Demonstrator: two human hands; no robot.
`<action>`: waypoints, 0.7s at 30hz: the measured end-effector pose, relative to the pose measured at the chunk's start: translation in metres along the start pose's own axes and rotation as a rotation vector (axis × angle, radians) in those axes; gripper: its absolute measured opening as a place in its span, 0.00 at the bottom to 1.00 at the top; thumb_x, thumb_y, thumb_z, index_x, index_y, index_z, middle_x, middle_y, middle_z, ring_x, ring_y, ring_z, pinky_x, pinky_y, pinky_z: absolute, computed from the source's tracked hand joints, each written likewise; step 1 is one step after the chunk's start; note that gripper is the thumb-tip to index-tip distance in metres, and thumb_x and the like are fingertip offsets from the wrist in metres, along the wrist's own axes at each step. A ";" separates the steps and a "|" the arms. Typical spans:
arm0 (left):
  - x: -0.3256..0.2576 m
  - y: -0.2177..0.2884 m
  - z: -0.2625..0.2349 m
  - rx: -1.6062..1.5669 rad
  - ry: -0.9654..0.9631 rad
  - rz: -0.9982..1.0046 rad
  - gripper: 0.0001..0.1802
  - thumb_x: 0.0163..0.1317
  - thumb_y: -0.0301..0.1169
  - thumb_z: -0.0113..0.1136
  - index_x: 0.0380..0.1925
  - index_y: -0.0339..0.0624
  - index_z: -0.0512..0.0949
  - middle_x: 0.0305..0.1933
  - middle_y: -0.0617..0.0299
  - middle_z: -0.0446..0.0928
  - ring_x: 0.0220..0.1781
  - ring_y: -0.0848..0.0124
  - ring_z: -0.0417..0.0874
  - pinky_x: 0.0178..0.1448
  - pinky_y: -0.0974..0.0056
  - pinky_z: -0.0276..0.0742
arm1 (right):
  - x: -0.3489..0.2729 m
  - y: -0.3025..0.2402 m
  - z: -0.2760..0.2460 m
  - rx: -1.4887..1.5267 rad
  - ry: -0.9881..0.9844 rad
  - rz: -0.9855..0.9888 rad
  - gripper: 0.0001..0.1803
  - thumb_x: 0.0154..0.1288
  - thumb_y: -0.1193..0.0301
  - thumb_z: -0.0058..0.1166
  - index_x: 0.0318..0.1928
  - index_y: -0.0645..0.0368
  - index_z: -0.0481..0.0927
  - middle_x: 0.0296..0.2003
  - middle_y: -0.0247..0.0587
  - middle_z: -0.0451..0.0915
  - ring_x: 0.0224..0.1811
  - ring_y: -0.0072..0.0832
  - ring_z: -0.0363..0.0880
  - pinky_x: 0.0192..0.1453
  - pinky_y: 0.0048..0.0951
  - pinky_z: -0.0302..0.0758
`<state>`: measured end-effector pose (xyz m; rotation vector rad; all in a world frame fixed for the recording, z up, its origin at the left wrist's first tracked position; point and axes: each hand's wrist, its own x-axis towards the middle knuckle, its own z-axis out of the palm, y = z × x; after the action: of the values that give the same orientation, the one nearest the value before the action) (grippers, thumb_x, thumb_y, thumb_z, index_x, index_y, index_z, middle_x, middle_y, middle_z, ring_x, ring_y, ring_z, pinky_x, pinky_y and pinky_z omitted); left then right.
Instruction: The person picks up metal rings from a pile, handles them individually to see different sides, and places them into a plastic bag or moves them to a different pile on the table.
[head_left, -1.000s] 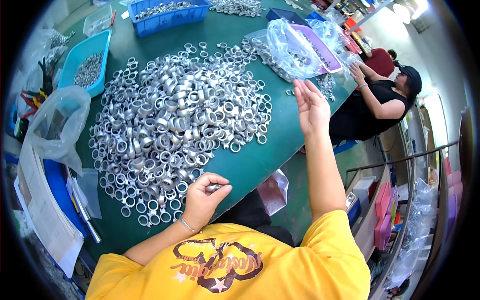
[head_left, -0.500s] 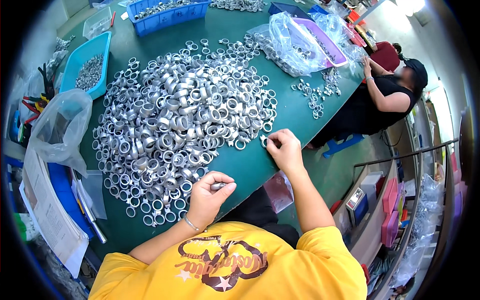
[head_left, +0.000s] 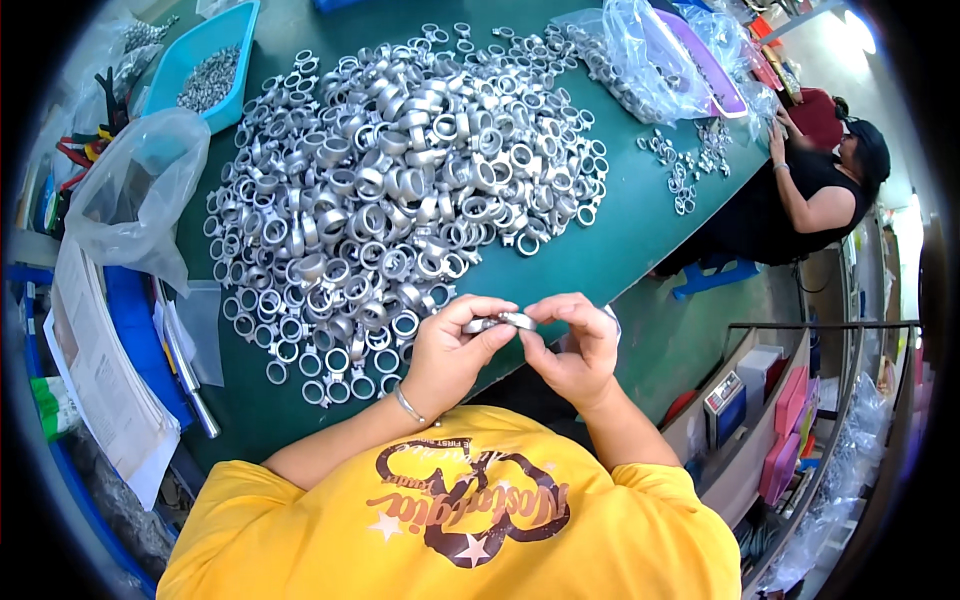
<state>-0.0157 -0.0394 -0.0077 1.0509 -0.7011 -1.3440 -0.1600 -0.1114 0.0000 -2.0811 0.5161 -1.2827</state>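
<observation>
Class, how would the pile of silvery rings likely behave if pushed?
The ring pile would probably slump and spread, since it lies loosely heaped at many angles. Its shiny pieces may slide over one another. Each looks stiff, keeping its round shape under others.

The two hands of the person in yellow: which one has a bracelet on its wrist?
The left hand: a silvery bracelet circles its wrist. The right hand, meeting it at the small metal parts, shows a bare wrist.
</observation>
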 end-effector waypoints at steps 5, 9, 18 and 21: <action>0.002 -0.004 -0.003 0.164 -0.020 0.141 0.10 0.57 0.22 0.60 0.40 0.37 0.77 0.36 0.66 0.74 0.30 0.82 0.71 0.31 0.78 0.67 | 0.001 -0.003 -0.003 -0.052 -0.030 0.013 0.24 0.44 0.87 0.62 0.44 0.63 0.72 0.32 0.43 0.79 0.33 0.32 0.78 0.34 0.26 0.75; 0.000 -0.003 0.000 0.027 -0.008 0.040 0.10 0.56 0.21 0.61 0.39 0.36 0.77 0.37 0.65 0.74 0.36 0.80 0.75 0.39 0.77 0.71 | 0.010 -0.014 -0.005 -0.146 -0.076 0.223 0.09 0.52 0.86 0.56 0.36 0.67 0.79 0.33 0.44 0.80 0.32 0.28 0.79 0.35 0.23 0.76; 0.000 0.001 0.000 0.032 -0.031 0.042 0.09 0.54 0.20 0.62 0.36 0.35 0.77 0.38 0.63 0.74 0.40 0.77 0.76 0.46 0.74 0.73 | 0.000 -0.017 -0.007 0.266 -0.055 0.720 0.09 0.58 0.84 0.53 0.40 0.67 0.79 0.33 0.41 0.80 0.31 0.20 0.78 0.31 0.18 0.76; 0.000 0.000 -0.001 0.027 -0.024 0.033 0.08 0.54 0.21 0.61 0.35 0.36 0.77 0.37 0.63 0.73 0.39 0.77 0.76 0.44 0.74 0.72 | -0.004 -0.015 -0.008 0.559 -0.052 0.992 0.08 0.60 0.82 0.52 0.41 0.67 0.78 0.31 0.41 0.80 0.29 0.19 0.78 0.28 0.17 0.74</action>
<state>-0.0148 -0.0391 -0.0081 1.0413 -0.7532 -1.3237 -0.1688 -0.1010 0.0105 -1.1131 0.8868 -0.6531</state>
